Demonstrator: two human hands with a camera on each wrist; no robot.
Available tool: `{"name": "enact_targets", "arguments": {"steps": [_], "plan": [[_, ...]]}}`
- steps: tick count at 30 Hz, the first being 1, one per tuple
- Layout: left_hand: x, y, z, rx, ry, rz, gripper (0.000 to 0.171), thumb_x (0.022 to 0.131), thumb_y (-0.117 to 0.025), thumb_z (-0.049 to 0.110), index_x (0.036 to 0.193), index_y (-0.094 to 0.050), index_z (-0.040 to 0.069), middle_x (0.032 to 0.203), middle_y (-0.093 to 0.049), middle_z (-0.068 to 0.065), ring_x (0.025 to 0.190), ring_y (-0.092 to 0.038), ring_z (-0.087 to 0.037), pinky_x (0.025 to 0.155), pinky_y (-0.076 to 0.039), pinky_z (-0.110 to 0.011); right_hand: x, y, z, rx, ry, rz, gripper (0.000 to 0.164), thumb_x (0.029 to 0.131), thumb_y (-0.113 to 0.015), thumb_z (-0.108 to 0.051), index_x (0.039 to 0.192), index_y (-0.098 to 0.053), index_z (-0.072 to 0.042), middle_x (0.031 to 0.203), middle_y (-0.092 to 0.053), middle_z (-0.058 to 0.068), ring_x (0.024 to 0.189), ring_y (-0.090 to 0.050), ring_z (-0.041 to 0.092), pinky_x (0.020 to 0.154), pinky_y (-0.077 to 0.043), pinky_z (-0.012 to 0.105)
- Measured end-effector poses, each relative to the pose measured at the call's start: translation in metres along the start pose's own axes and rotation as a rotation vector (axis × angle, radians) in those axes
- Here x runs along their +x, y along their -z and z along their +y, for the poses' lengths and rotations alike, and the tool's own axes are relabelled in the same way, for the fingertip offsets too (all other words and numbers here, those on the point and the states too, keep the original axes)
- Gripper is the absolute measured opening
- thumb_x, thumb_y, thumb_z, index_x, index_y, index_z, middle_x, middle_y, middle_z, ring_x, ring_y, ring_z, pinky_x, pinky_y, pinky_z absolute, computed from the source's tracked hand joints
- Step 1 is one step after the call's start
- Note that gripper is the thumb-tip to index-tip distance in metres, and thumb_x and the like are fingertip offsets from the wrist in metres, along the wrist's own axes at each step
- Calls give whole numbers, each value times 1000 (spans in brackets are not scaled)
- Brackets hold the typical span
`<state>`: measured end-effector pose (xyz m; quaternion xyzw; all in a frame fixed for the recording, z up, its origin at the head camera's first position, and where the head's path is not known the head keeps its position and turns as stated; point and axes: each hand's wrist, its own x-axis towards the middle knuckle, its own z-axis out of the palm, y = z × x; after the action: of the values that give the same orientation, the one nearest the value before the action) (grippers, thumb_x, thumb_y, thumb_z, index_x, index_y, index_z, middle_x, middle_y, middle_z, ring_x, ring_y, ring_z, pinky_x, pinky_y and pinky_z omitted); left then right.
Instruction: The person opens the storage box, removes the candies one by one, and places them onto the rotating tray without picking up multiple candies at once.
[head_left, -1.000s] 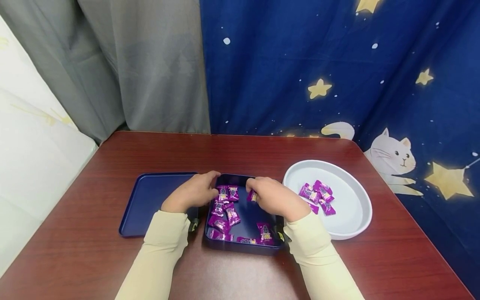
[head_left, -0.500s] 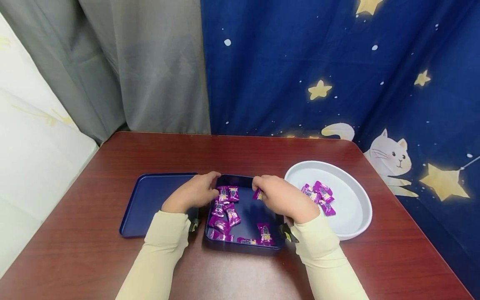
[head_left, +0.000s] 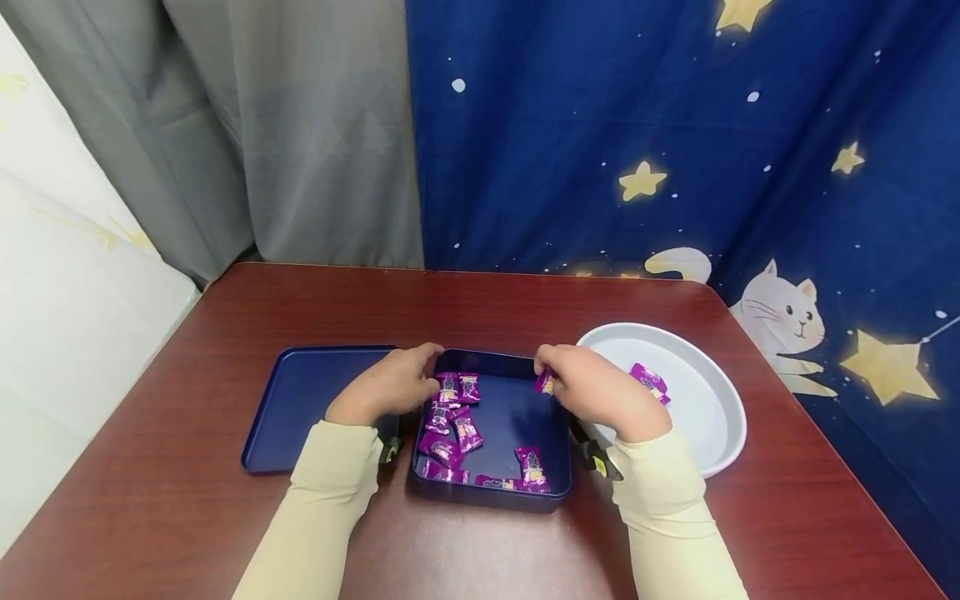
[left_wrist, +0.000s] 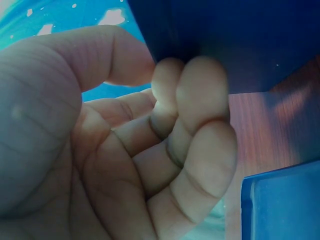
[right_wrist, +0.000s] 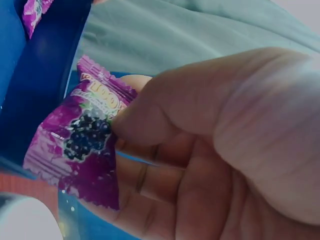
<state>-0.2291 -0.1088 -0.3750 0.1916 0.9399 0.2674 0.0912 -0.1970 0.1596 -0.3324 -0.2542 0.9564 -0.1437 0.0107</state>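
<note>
My right hand (head_left: pixel 596 387) pinches a purple-wrapped candy (right_wrist: pixel 82 130) between thumb and fingers, at the right back rim of the dark blue box (head_left: pixel 491 498). Grapes and yellow lettering show on the wrapper in the right wrist view. My left hand (head_left: pixel 390 385) holds the box by its left side near the back corner; its curled fingers (left_wrist: pixel 202 95) lie against the outer wall in the left wrist view. Inside the box, several candies (head_left: pixel 440 450) lie along the left side, and a few more candies (head_left: pixel 531 467) lie at the front right.
A white oval tray (head_left: pixel 720 417) stands right of the box with purple candies (head_left: pixel 649 382) on it, partly hidden by the right hand. Left of the box lies a flat dark blue lid (head_left: pixel 300 400), partly under the left arm. Curtains (head_left: pixel 525 150) hang behind the wooden table (head_left: pixel 480 308).
My right hand has moved right with its candy, from inside the box to the right back rim, covering more of the white tray. The left hand has stayed in place.
</note>
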Motion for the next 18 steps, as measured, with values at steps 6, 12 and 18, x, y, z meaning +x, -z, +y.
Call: {"name": "enact_targets", "arguments": {"steps": [6,12,18], "plan": [[1,1,-1,2,-8,0,53,87,-59,16,136,-43,4,107,-60,-13,84,-54,-21,83,-51,-46,-4,6,12,20,-31,14,19,81,-53,4,92,-60,-10,83,-64,2,76,-55,18,77,-50,40],[3,2,-4,-1,-8,-10,53,87,-58,16,137,-42,4,104,-60,-13,76,-54,-19,75,-50,-42,-8,11,26,13,-71,42,20,82,-52,3,94,-61,-10,83,-63,2,76,-54,18,75,-50,40],[7,1,-7,0,-14,-2,52,87,-59,17,136,-44,4,107,-61,-13,83,-54,-21,82,-51,-46,-13,13,43,14,-124,63,23,81,-53,2,98,-62,-8,86,-63,6,77,-54,21,76,-50,43]]}}
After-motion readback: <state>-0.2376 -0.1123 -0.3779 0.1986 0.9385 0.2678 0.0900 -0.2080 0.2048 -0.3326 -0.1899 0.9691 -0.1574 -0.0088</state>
